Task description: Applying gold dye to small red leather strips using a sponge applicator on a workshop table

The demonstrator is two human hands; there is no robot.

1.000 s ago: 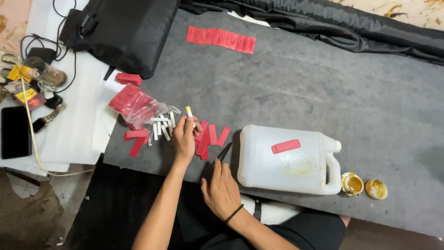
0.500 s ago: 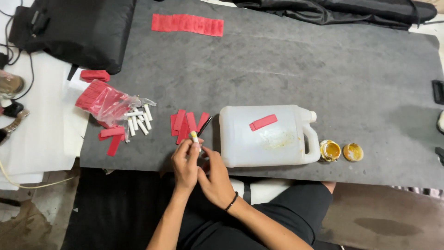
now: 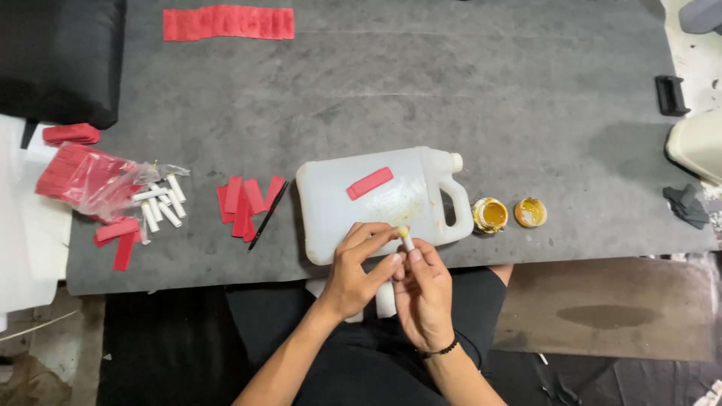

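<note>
Right now both sets of fingertips pinch one small white stick (image 3: 405,240) w/ a yellowish tip, held just over the near edge of the table: left hand (image 3: 353,274) grasps it from the left w/ thumb and forefinger closed round the upper part, right hand (image 3: 423,293) grips the lower end from below, fingers curled; a black bead bracelet (image 3: 440,349) sits on the right wrist. Stick is tilted, tip pointing up-left, in front of the lower right corner of a white plastic jug (image 3: 376,199) lying on its side, handle and cap to the right; a red strip (image 3: 369,183) lies on the jug's flat face. Just right of the jug are two small round pots w/ yellow stuff (image 3: 489,214), side by side, near each other. Left of the jug: a loose bunch of red strips (image 3: 244,201) w/ a thin black stick (image 3: 268,216) leaning alongside, touching or nearly so. Further left, a heap of short white sticks (image 3: 159,203) beside a clear bag of red strips (image 3: 90,180), more red pieces (image 3: 119,239) below it. Far edge of the grey table (image 3: 489,98) has a neat row of red strips (image 3: 228,22); black bag (image 3: 60,60) at the top-left corner
</note>
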